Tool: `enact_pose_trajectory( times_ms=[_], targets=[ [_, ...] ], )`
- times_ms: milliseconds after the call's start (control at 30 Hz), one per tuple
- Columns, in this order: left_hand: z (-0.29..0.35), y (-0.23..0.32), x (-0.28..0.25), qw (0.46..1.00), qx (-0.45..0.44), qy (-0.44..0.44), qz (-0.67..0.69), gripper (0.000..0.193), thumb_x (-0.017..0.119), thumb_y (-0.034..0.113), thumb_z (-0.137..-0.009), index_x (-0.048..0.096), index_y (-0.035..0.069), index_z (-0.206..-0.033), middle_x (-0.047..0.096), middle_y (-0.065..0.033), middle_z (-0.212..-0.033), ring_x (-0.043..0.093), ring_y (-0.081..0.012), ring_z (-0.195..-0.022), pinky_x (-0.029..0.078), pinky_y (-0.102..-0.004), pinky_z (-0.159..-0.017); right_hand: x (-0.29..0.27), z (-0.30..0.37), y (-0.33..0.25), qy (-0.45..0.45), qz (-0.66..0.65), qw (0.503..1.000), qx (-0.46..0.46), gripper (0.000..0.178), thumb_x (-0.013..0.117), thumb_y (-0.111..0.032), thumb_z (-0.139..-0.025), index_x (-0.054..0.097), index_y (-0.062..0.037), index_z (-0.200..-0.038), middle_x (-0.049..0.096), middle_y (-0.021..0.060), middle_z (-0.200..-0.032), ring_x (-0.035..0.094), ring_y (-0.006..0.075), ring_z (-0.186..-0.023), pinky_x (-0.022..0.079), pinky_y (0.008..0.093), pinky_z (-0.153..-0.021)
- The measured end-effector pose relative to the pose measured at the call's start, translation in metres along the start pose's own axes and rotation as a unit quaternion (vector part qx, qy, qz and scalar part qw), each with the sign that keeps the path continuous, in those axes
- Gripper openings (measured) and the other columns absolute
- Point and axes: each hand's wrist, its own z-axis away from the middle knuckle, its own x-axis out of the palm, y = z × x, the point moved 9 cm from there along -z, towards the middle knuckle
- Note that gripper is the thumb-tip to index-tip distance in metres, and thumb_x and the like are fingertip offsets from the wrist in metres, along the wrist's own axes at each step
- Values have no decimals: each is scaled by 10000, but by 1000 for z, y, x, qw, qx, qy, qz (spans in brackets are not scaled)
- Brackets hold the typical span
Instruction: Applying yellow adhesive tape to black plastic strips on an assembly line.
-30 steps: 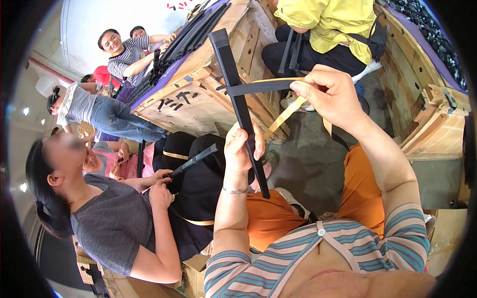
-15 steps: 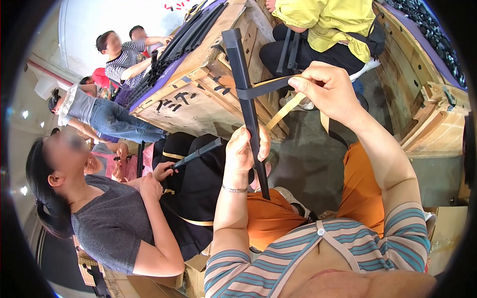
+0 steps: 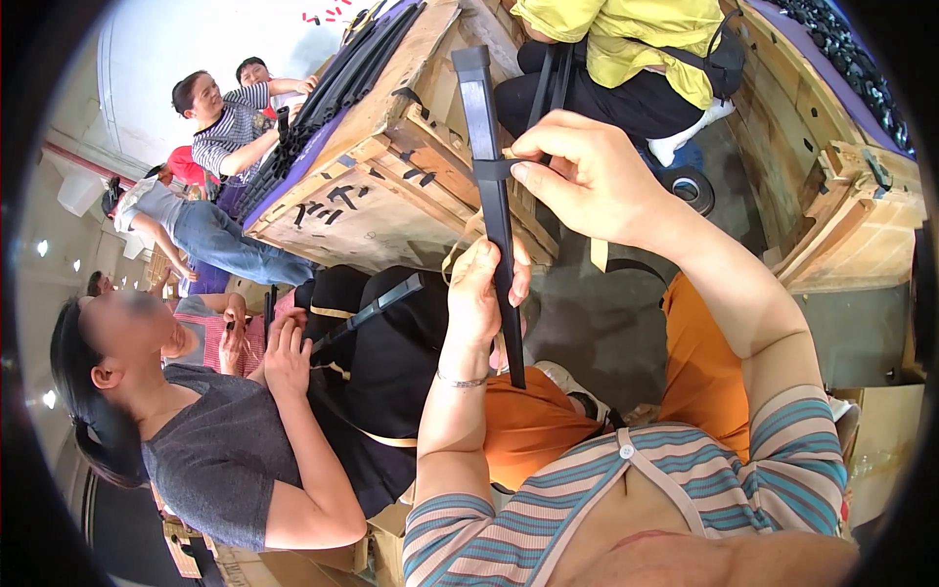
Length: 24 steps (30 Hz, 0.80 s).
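Observation:
My left hand is closed around the lower half of a long black tapered bar, held nearly upright with its wider capped end at the top. A black tape strip goes around the bar above that hand. My right hand pinches this strip between thumb and fingers, close against the bar's right side. A pale yellow strip hangs below my right hand, and another yellowish loop shows by my left hand. The bar's narrow tip points down over my orange trousers.
At my left sits a person in a grey shirt, a black bar across their lap. Ahead stands a wooden crate with black bars on top. A person in yellow sits beyond; another wooden crate is at right.
My right hand has moved left, close to the bar, and the stretched length of black strip is now short. My left hand keeps its grip. The neighbour's hand has risen off their bar.

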Motion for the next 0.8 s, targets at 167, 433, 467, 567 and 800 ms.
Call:
enact_pose_trajectory(
  times_ms=[167,433,467,567,800],
  targets=[
    [-1,-1,7,1000,3,-5,-1,409,419,357,-924,498,-38,-852,422,-58,-518,350,-114,-423,277,-230,-411,3,-3,-8,6,8,999,-42,132,592,-111,-788,622,-2,-857,574,111,-644,561,190,-541,439,302,-522],
    [1,6,22,998,13,-54,25,453,427,381,-914,484,-44,-765,383,-42,-473,324,-106,-384,242,-232,-363,16,2,13,-40,-139,980,133,141,571,-97,-809,622,17,-874,604,80,-640,506,65,-565,409,240,-521],
    [2,5,35,991,2,-117,64,464,430,392,-910,478,-40,-744,378,-39,-462,327,-107,-378,244,-232,-358,23,1,19,-45,-160,975,150,133,567,-88,-818,624,18,-874,609,54,-651,497,52,-584,406,232,-529],
    [3,2,49,975,-24,-180,129,488,449,413,-897,475,-40,-718,386,-41,-456,339,-112,-367,254,-232,-348,56,8,18,-116,-261,945,157,176,519,-137,-886,643,-14,-862,596,-20,-733,507,61,-657,414,211,-587],
    [5,1,49,923,-82,-220,304,450,469,394,-889,459,-15,-700,381,-39,-447,325,-113,-353,242,-235,-336,62,13,32,-101,-553,771,299,219,470,-196,-922,514,-44,-1074,366,-88,-659,301,4,-538,248,145,-450]
  ],
)
